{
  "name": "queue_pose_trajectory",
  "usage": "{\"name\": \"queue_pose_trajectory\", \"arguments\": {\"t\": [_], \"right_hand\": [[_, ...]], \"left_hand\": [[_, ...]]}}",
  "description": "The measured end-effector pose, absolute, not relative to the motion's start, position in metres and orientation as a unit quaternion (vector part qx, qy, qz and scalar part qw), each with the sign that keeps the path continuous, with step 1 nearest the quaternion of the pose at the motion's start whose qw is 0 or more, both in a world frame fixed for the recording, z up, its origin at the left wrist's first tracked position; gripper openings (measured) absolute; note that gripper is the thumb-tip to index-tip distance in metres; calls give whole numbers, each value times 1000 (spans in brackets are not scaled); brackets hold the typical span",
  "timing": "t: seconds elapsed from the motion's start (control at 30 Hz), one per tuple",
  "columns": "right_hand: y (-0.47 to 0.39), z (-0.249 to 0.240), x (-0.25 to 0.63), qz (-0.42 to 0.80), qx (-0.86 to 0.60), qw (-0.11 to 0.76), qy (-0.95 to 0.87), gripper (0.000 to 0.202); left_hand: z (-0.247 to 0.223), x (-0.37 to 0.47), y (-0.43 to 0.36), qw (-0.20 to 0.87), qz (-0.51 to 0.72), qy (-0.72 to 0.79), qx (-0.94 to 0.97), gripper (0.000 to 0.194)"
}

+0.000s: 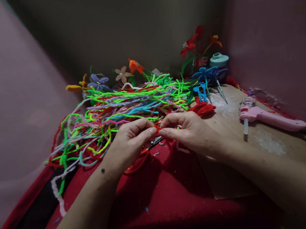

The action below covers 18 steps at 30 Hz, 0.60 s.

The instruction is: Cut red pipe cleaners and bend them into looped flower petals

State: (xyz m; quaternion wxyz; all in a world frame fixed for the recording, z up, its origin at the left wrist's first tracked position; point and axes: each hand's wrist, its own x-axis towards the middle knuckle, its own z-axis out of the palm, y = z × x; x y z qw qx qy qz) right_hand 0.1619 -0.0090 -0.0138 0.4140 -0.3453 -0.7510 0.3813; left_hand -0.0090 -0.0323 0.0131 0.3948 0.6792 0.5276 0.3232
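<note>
The left hand (133,136) and right hand (189,130) pinch a small red bit (157,128) over the counter (162,201), back from its near edge, and likely need gentle fingers.

Pipe cleaners (129,100) on red cloth (161,197).

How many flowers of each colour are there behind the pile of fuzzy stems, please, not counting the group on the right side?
Amber flower: 1
Purple flower: 1
Beige flower: 1
Orange flower: 1
Total: 4
</note>
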Motion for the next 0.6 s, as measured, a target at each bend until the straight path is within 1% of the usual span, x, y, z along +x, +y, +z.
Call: {"name": "queue_pose_trajectory", "arguments": {"t": [0.17, 0.27, 0.33, 0.4, 0.47, 0.6], "right_hand": [[-8, -13, 161, 493, -343, 413, -685, 11], [-7, -15, 161, 611, -317, 391, -611, 12], [-7, -16, 162, 664, -289, 375, -579, 12], [-6, -16, 162, 672, -284, 370, -576, 11], [-6, -15, 162, 655, -302, 369, -587, 9], [-7, -13, 161, 615, -358, 348, -610, 9]], "left_hand": [[11, -5, -33, 399, 343, 539, 657, 21], [9, -5, -33, 431, 354, 521, 646, 18], [9, -8, -31, 458, 354, 511, 636, 16], [9, -10, -29, 475, 354, 506, 627, 14], [9, -11, -28, 479, 350, 508, 625, 13], [9, -8, -28, 429, 340, 532, 646, 15]]}}
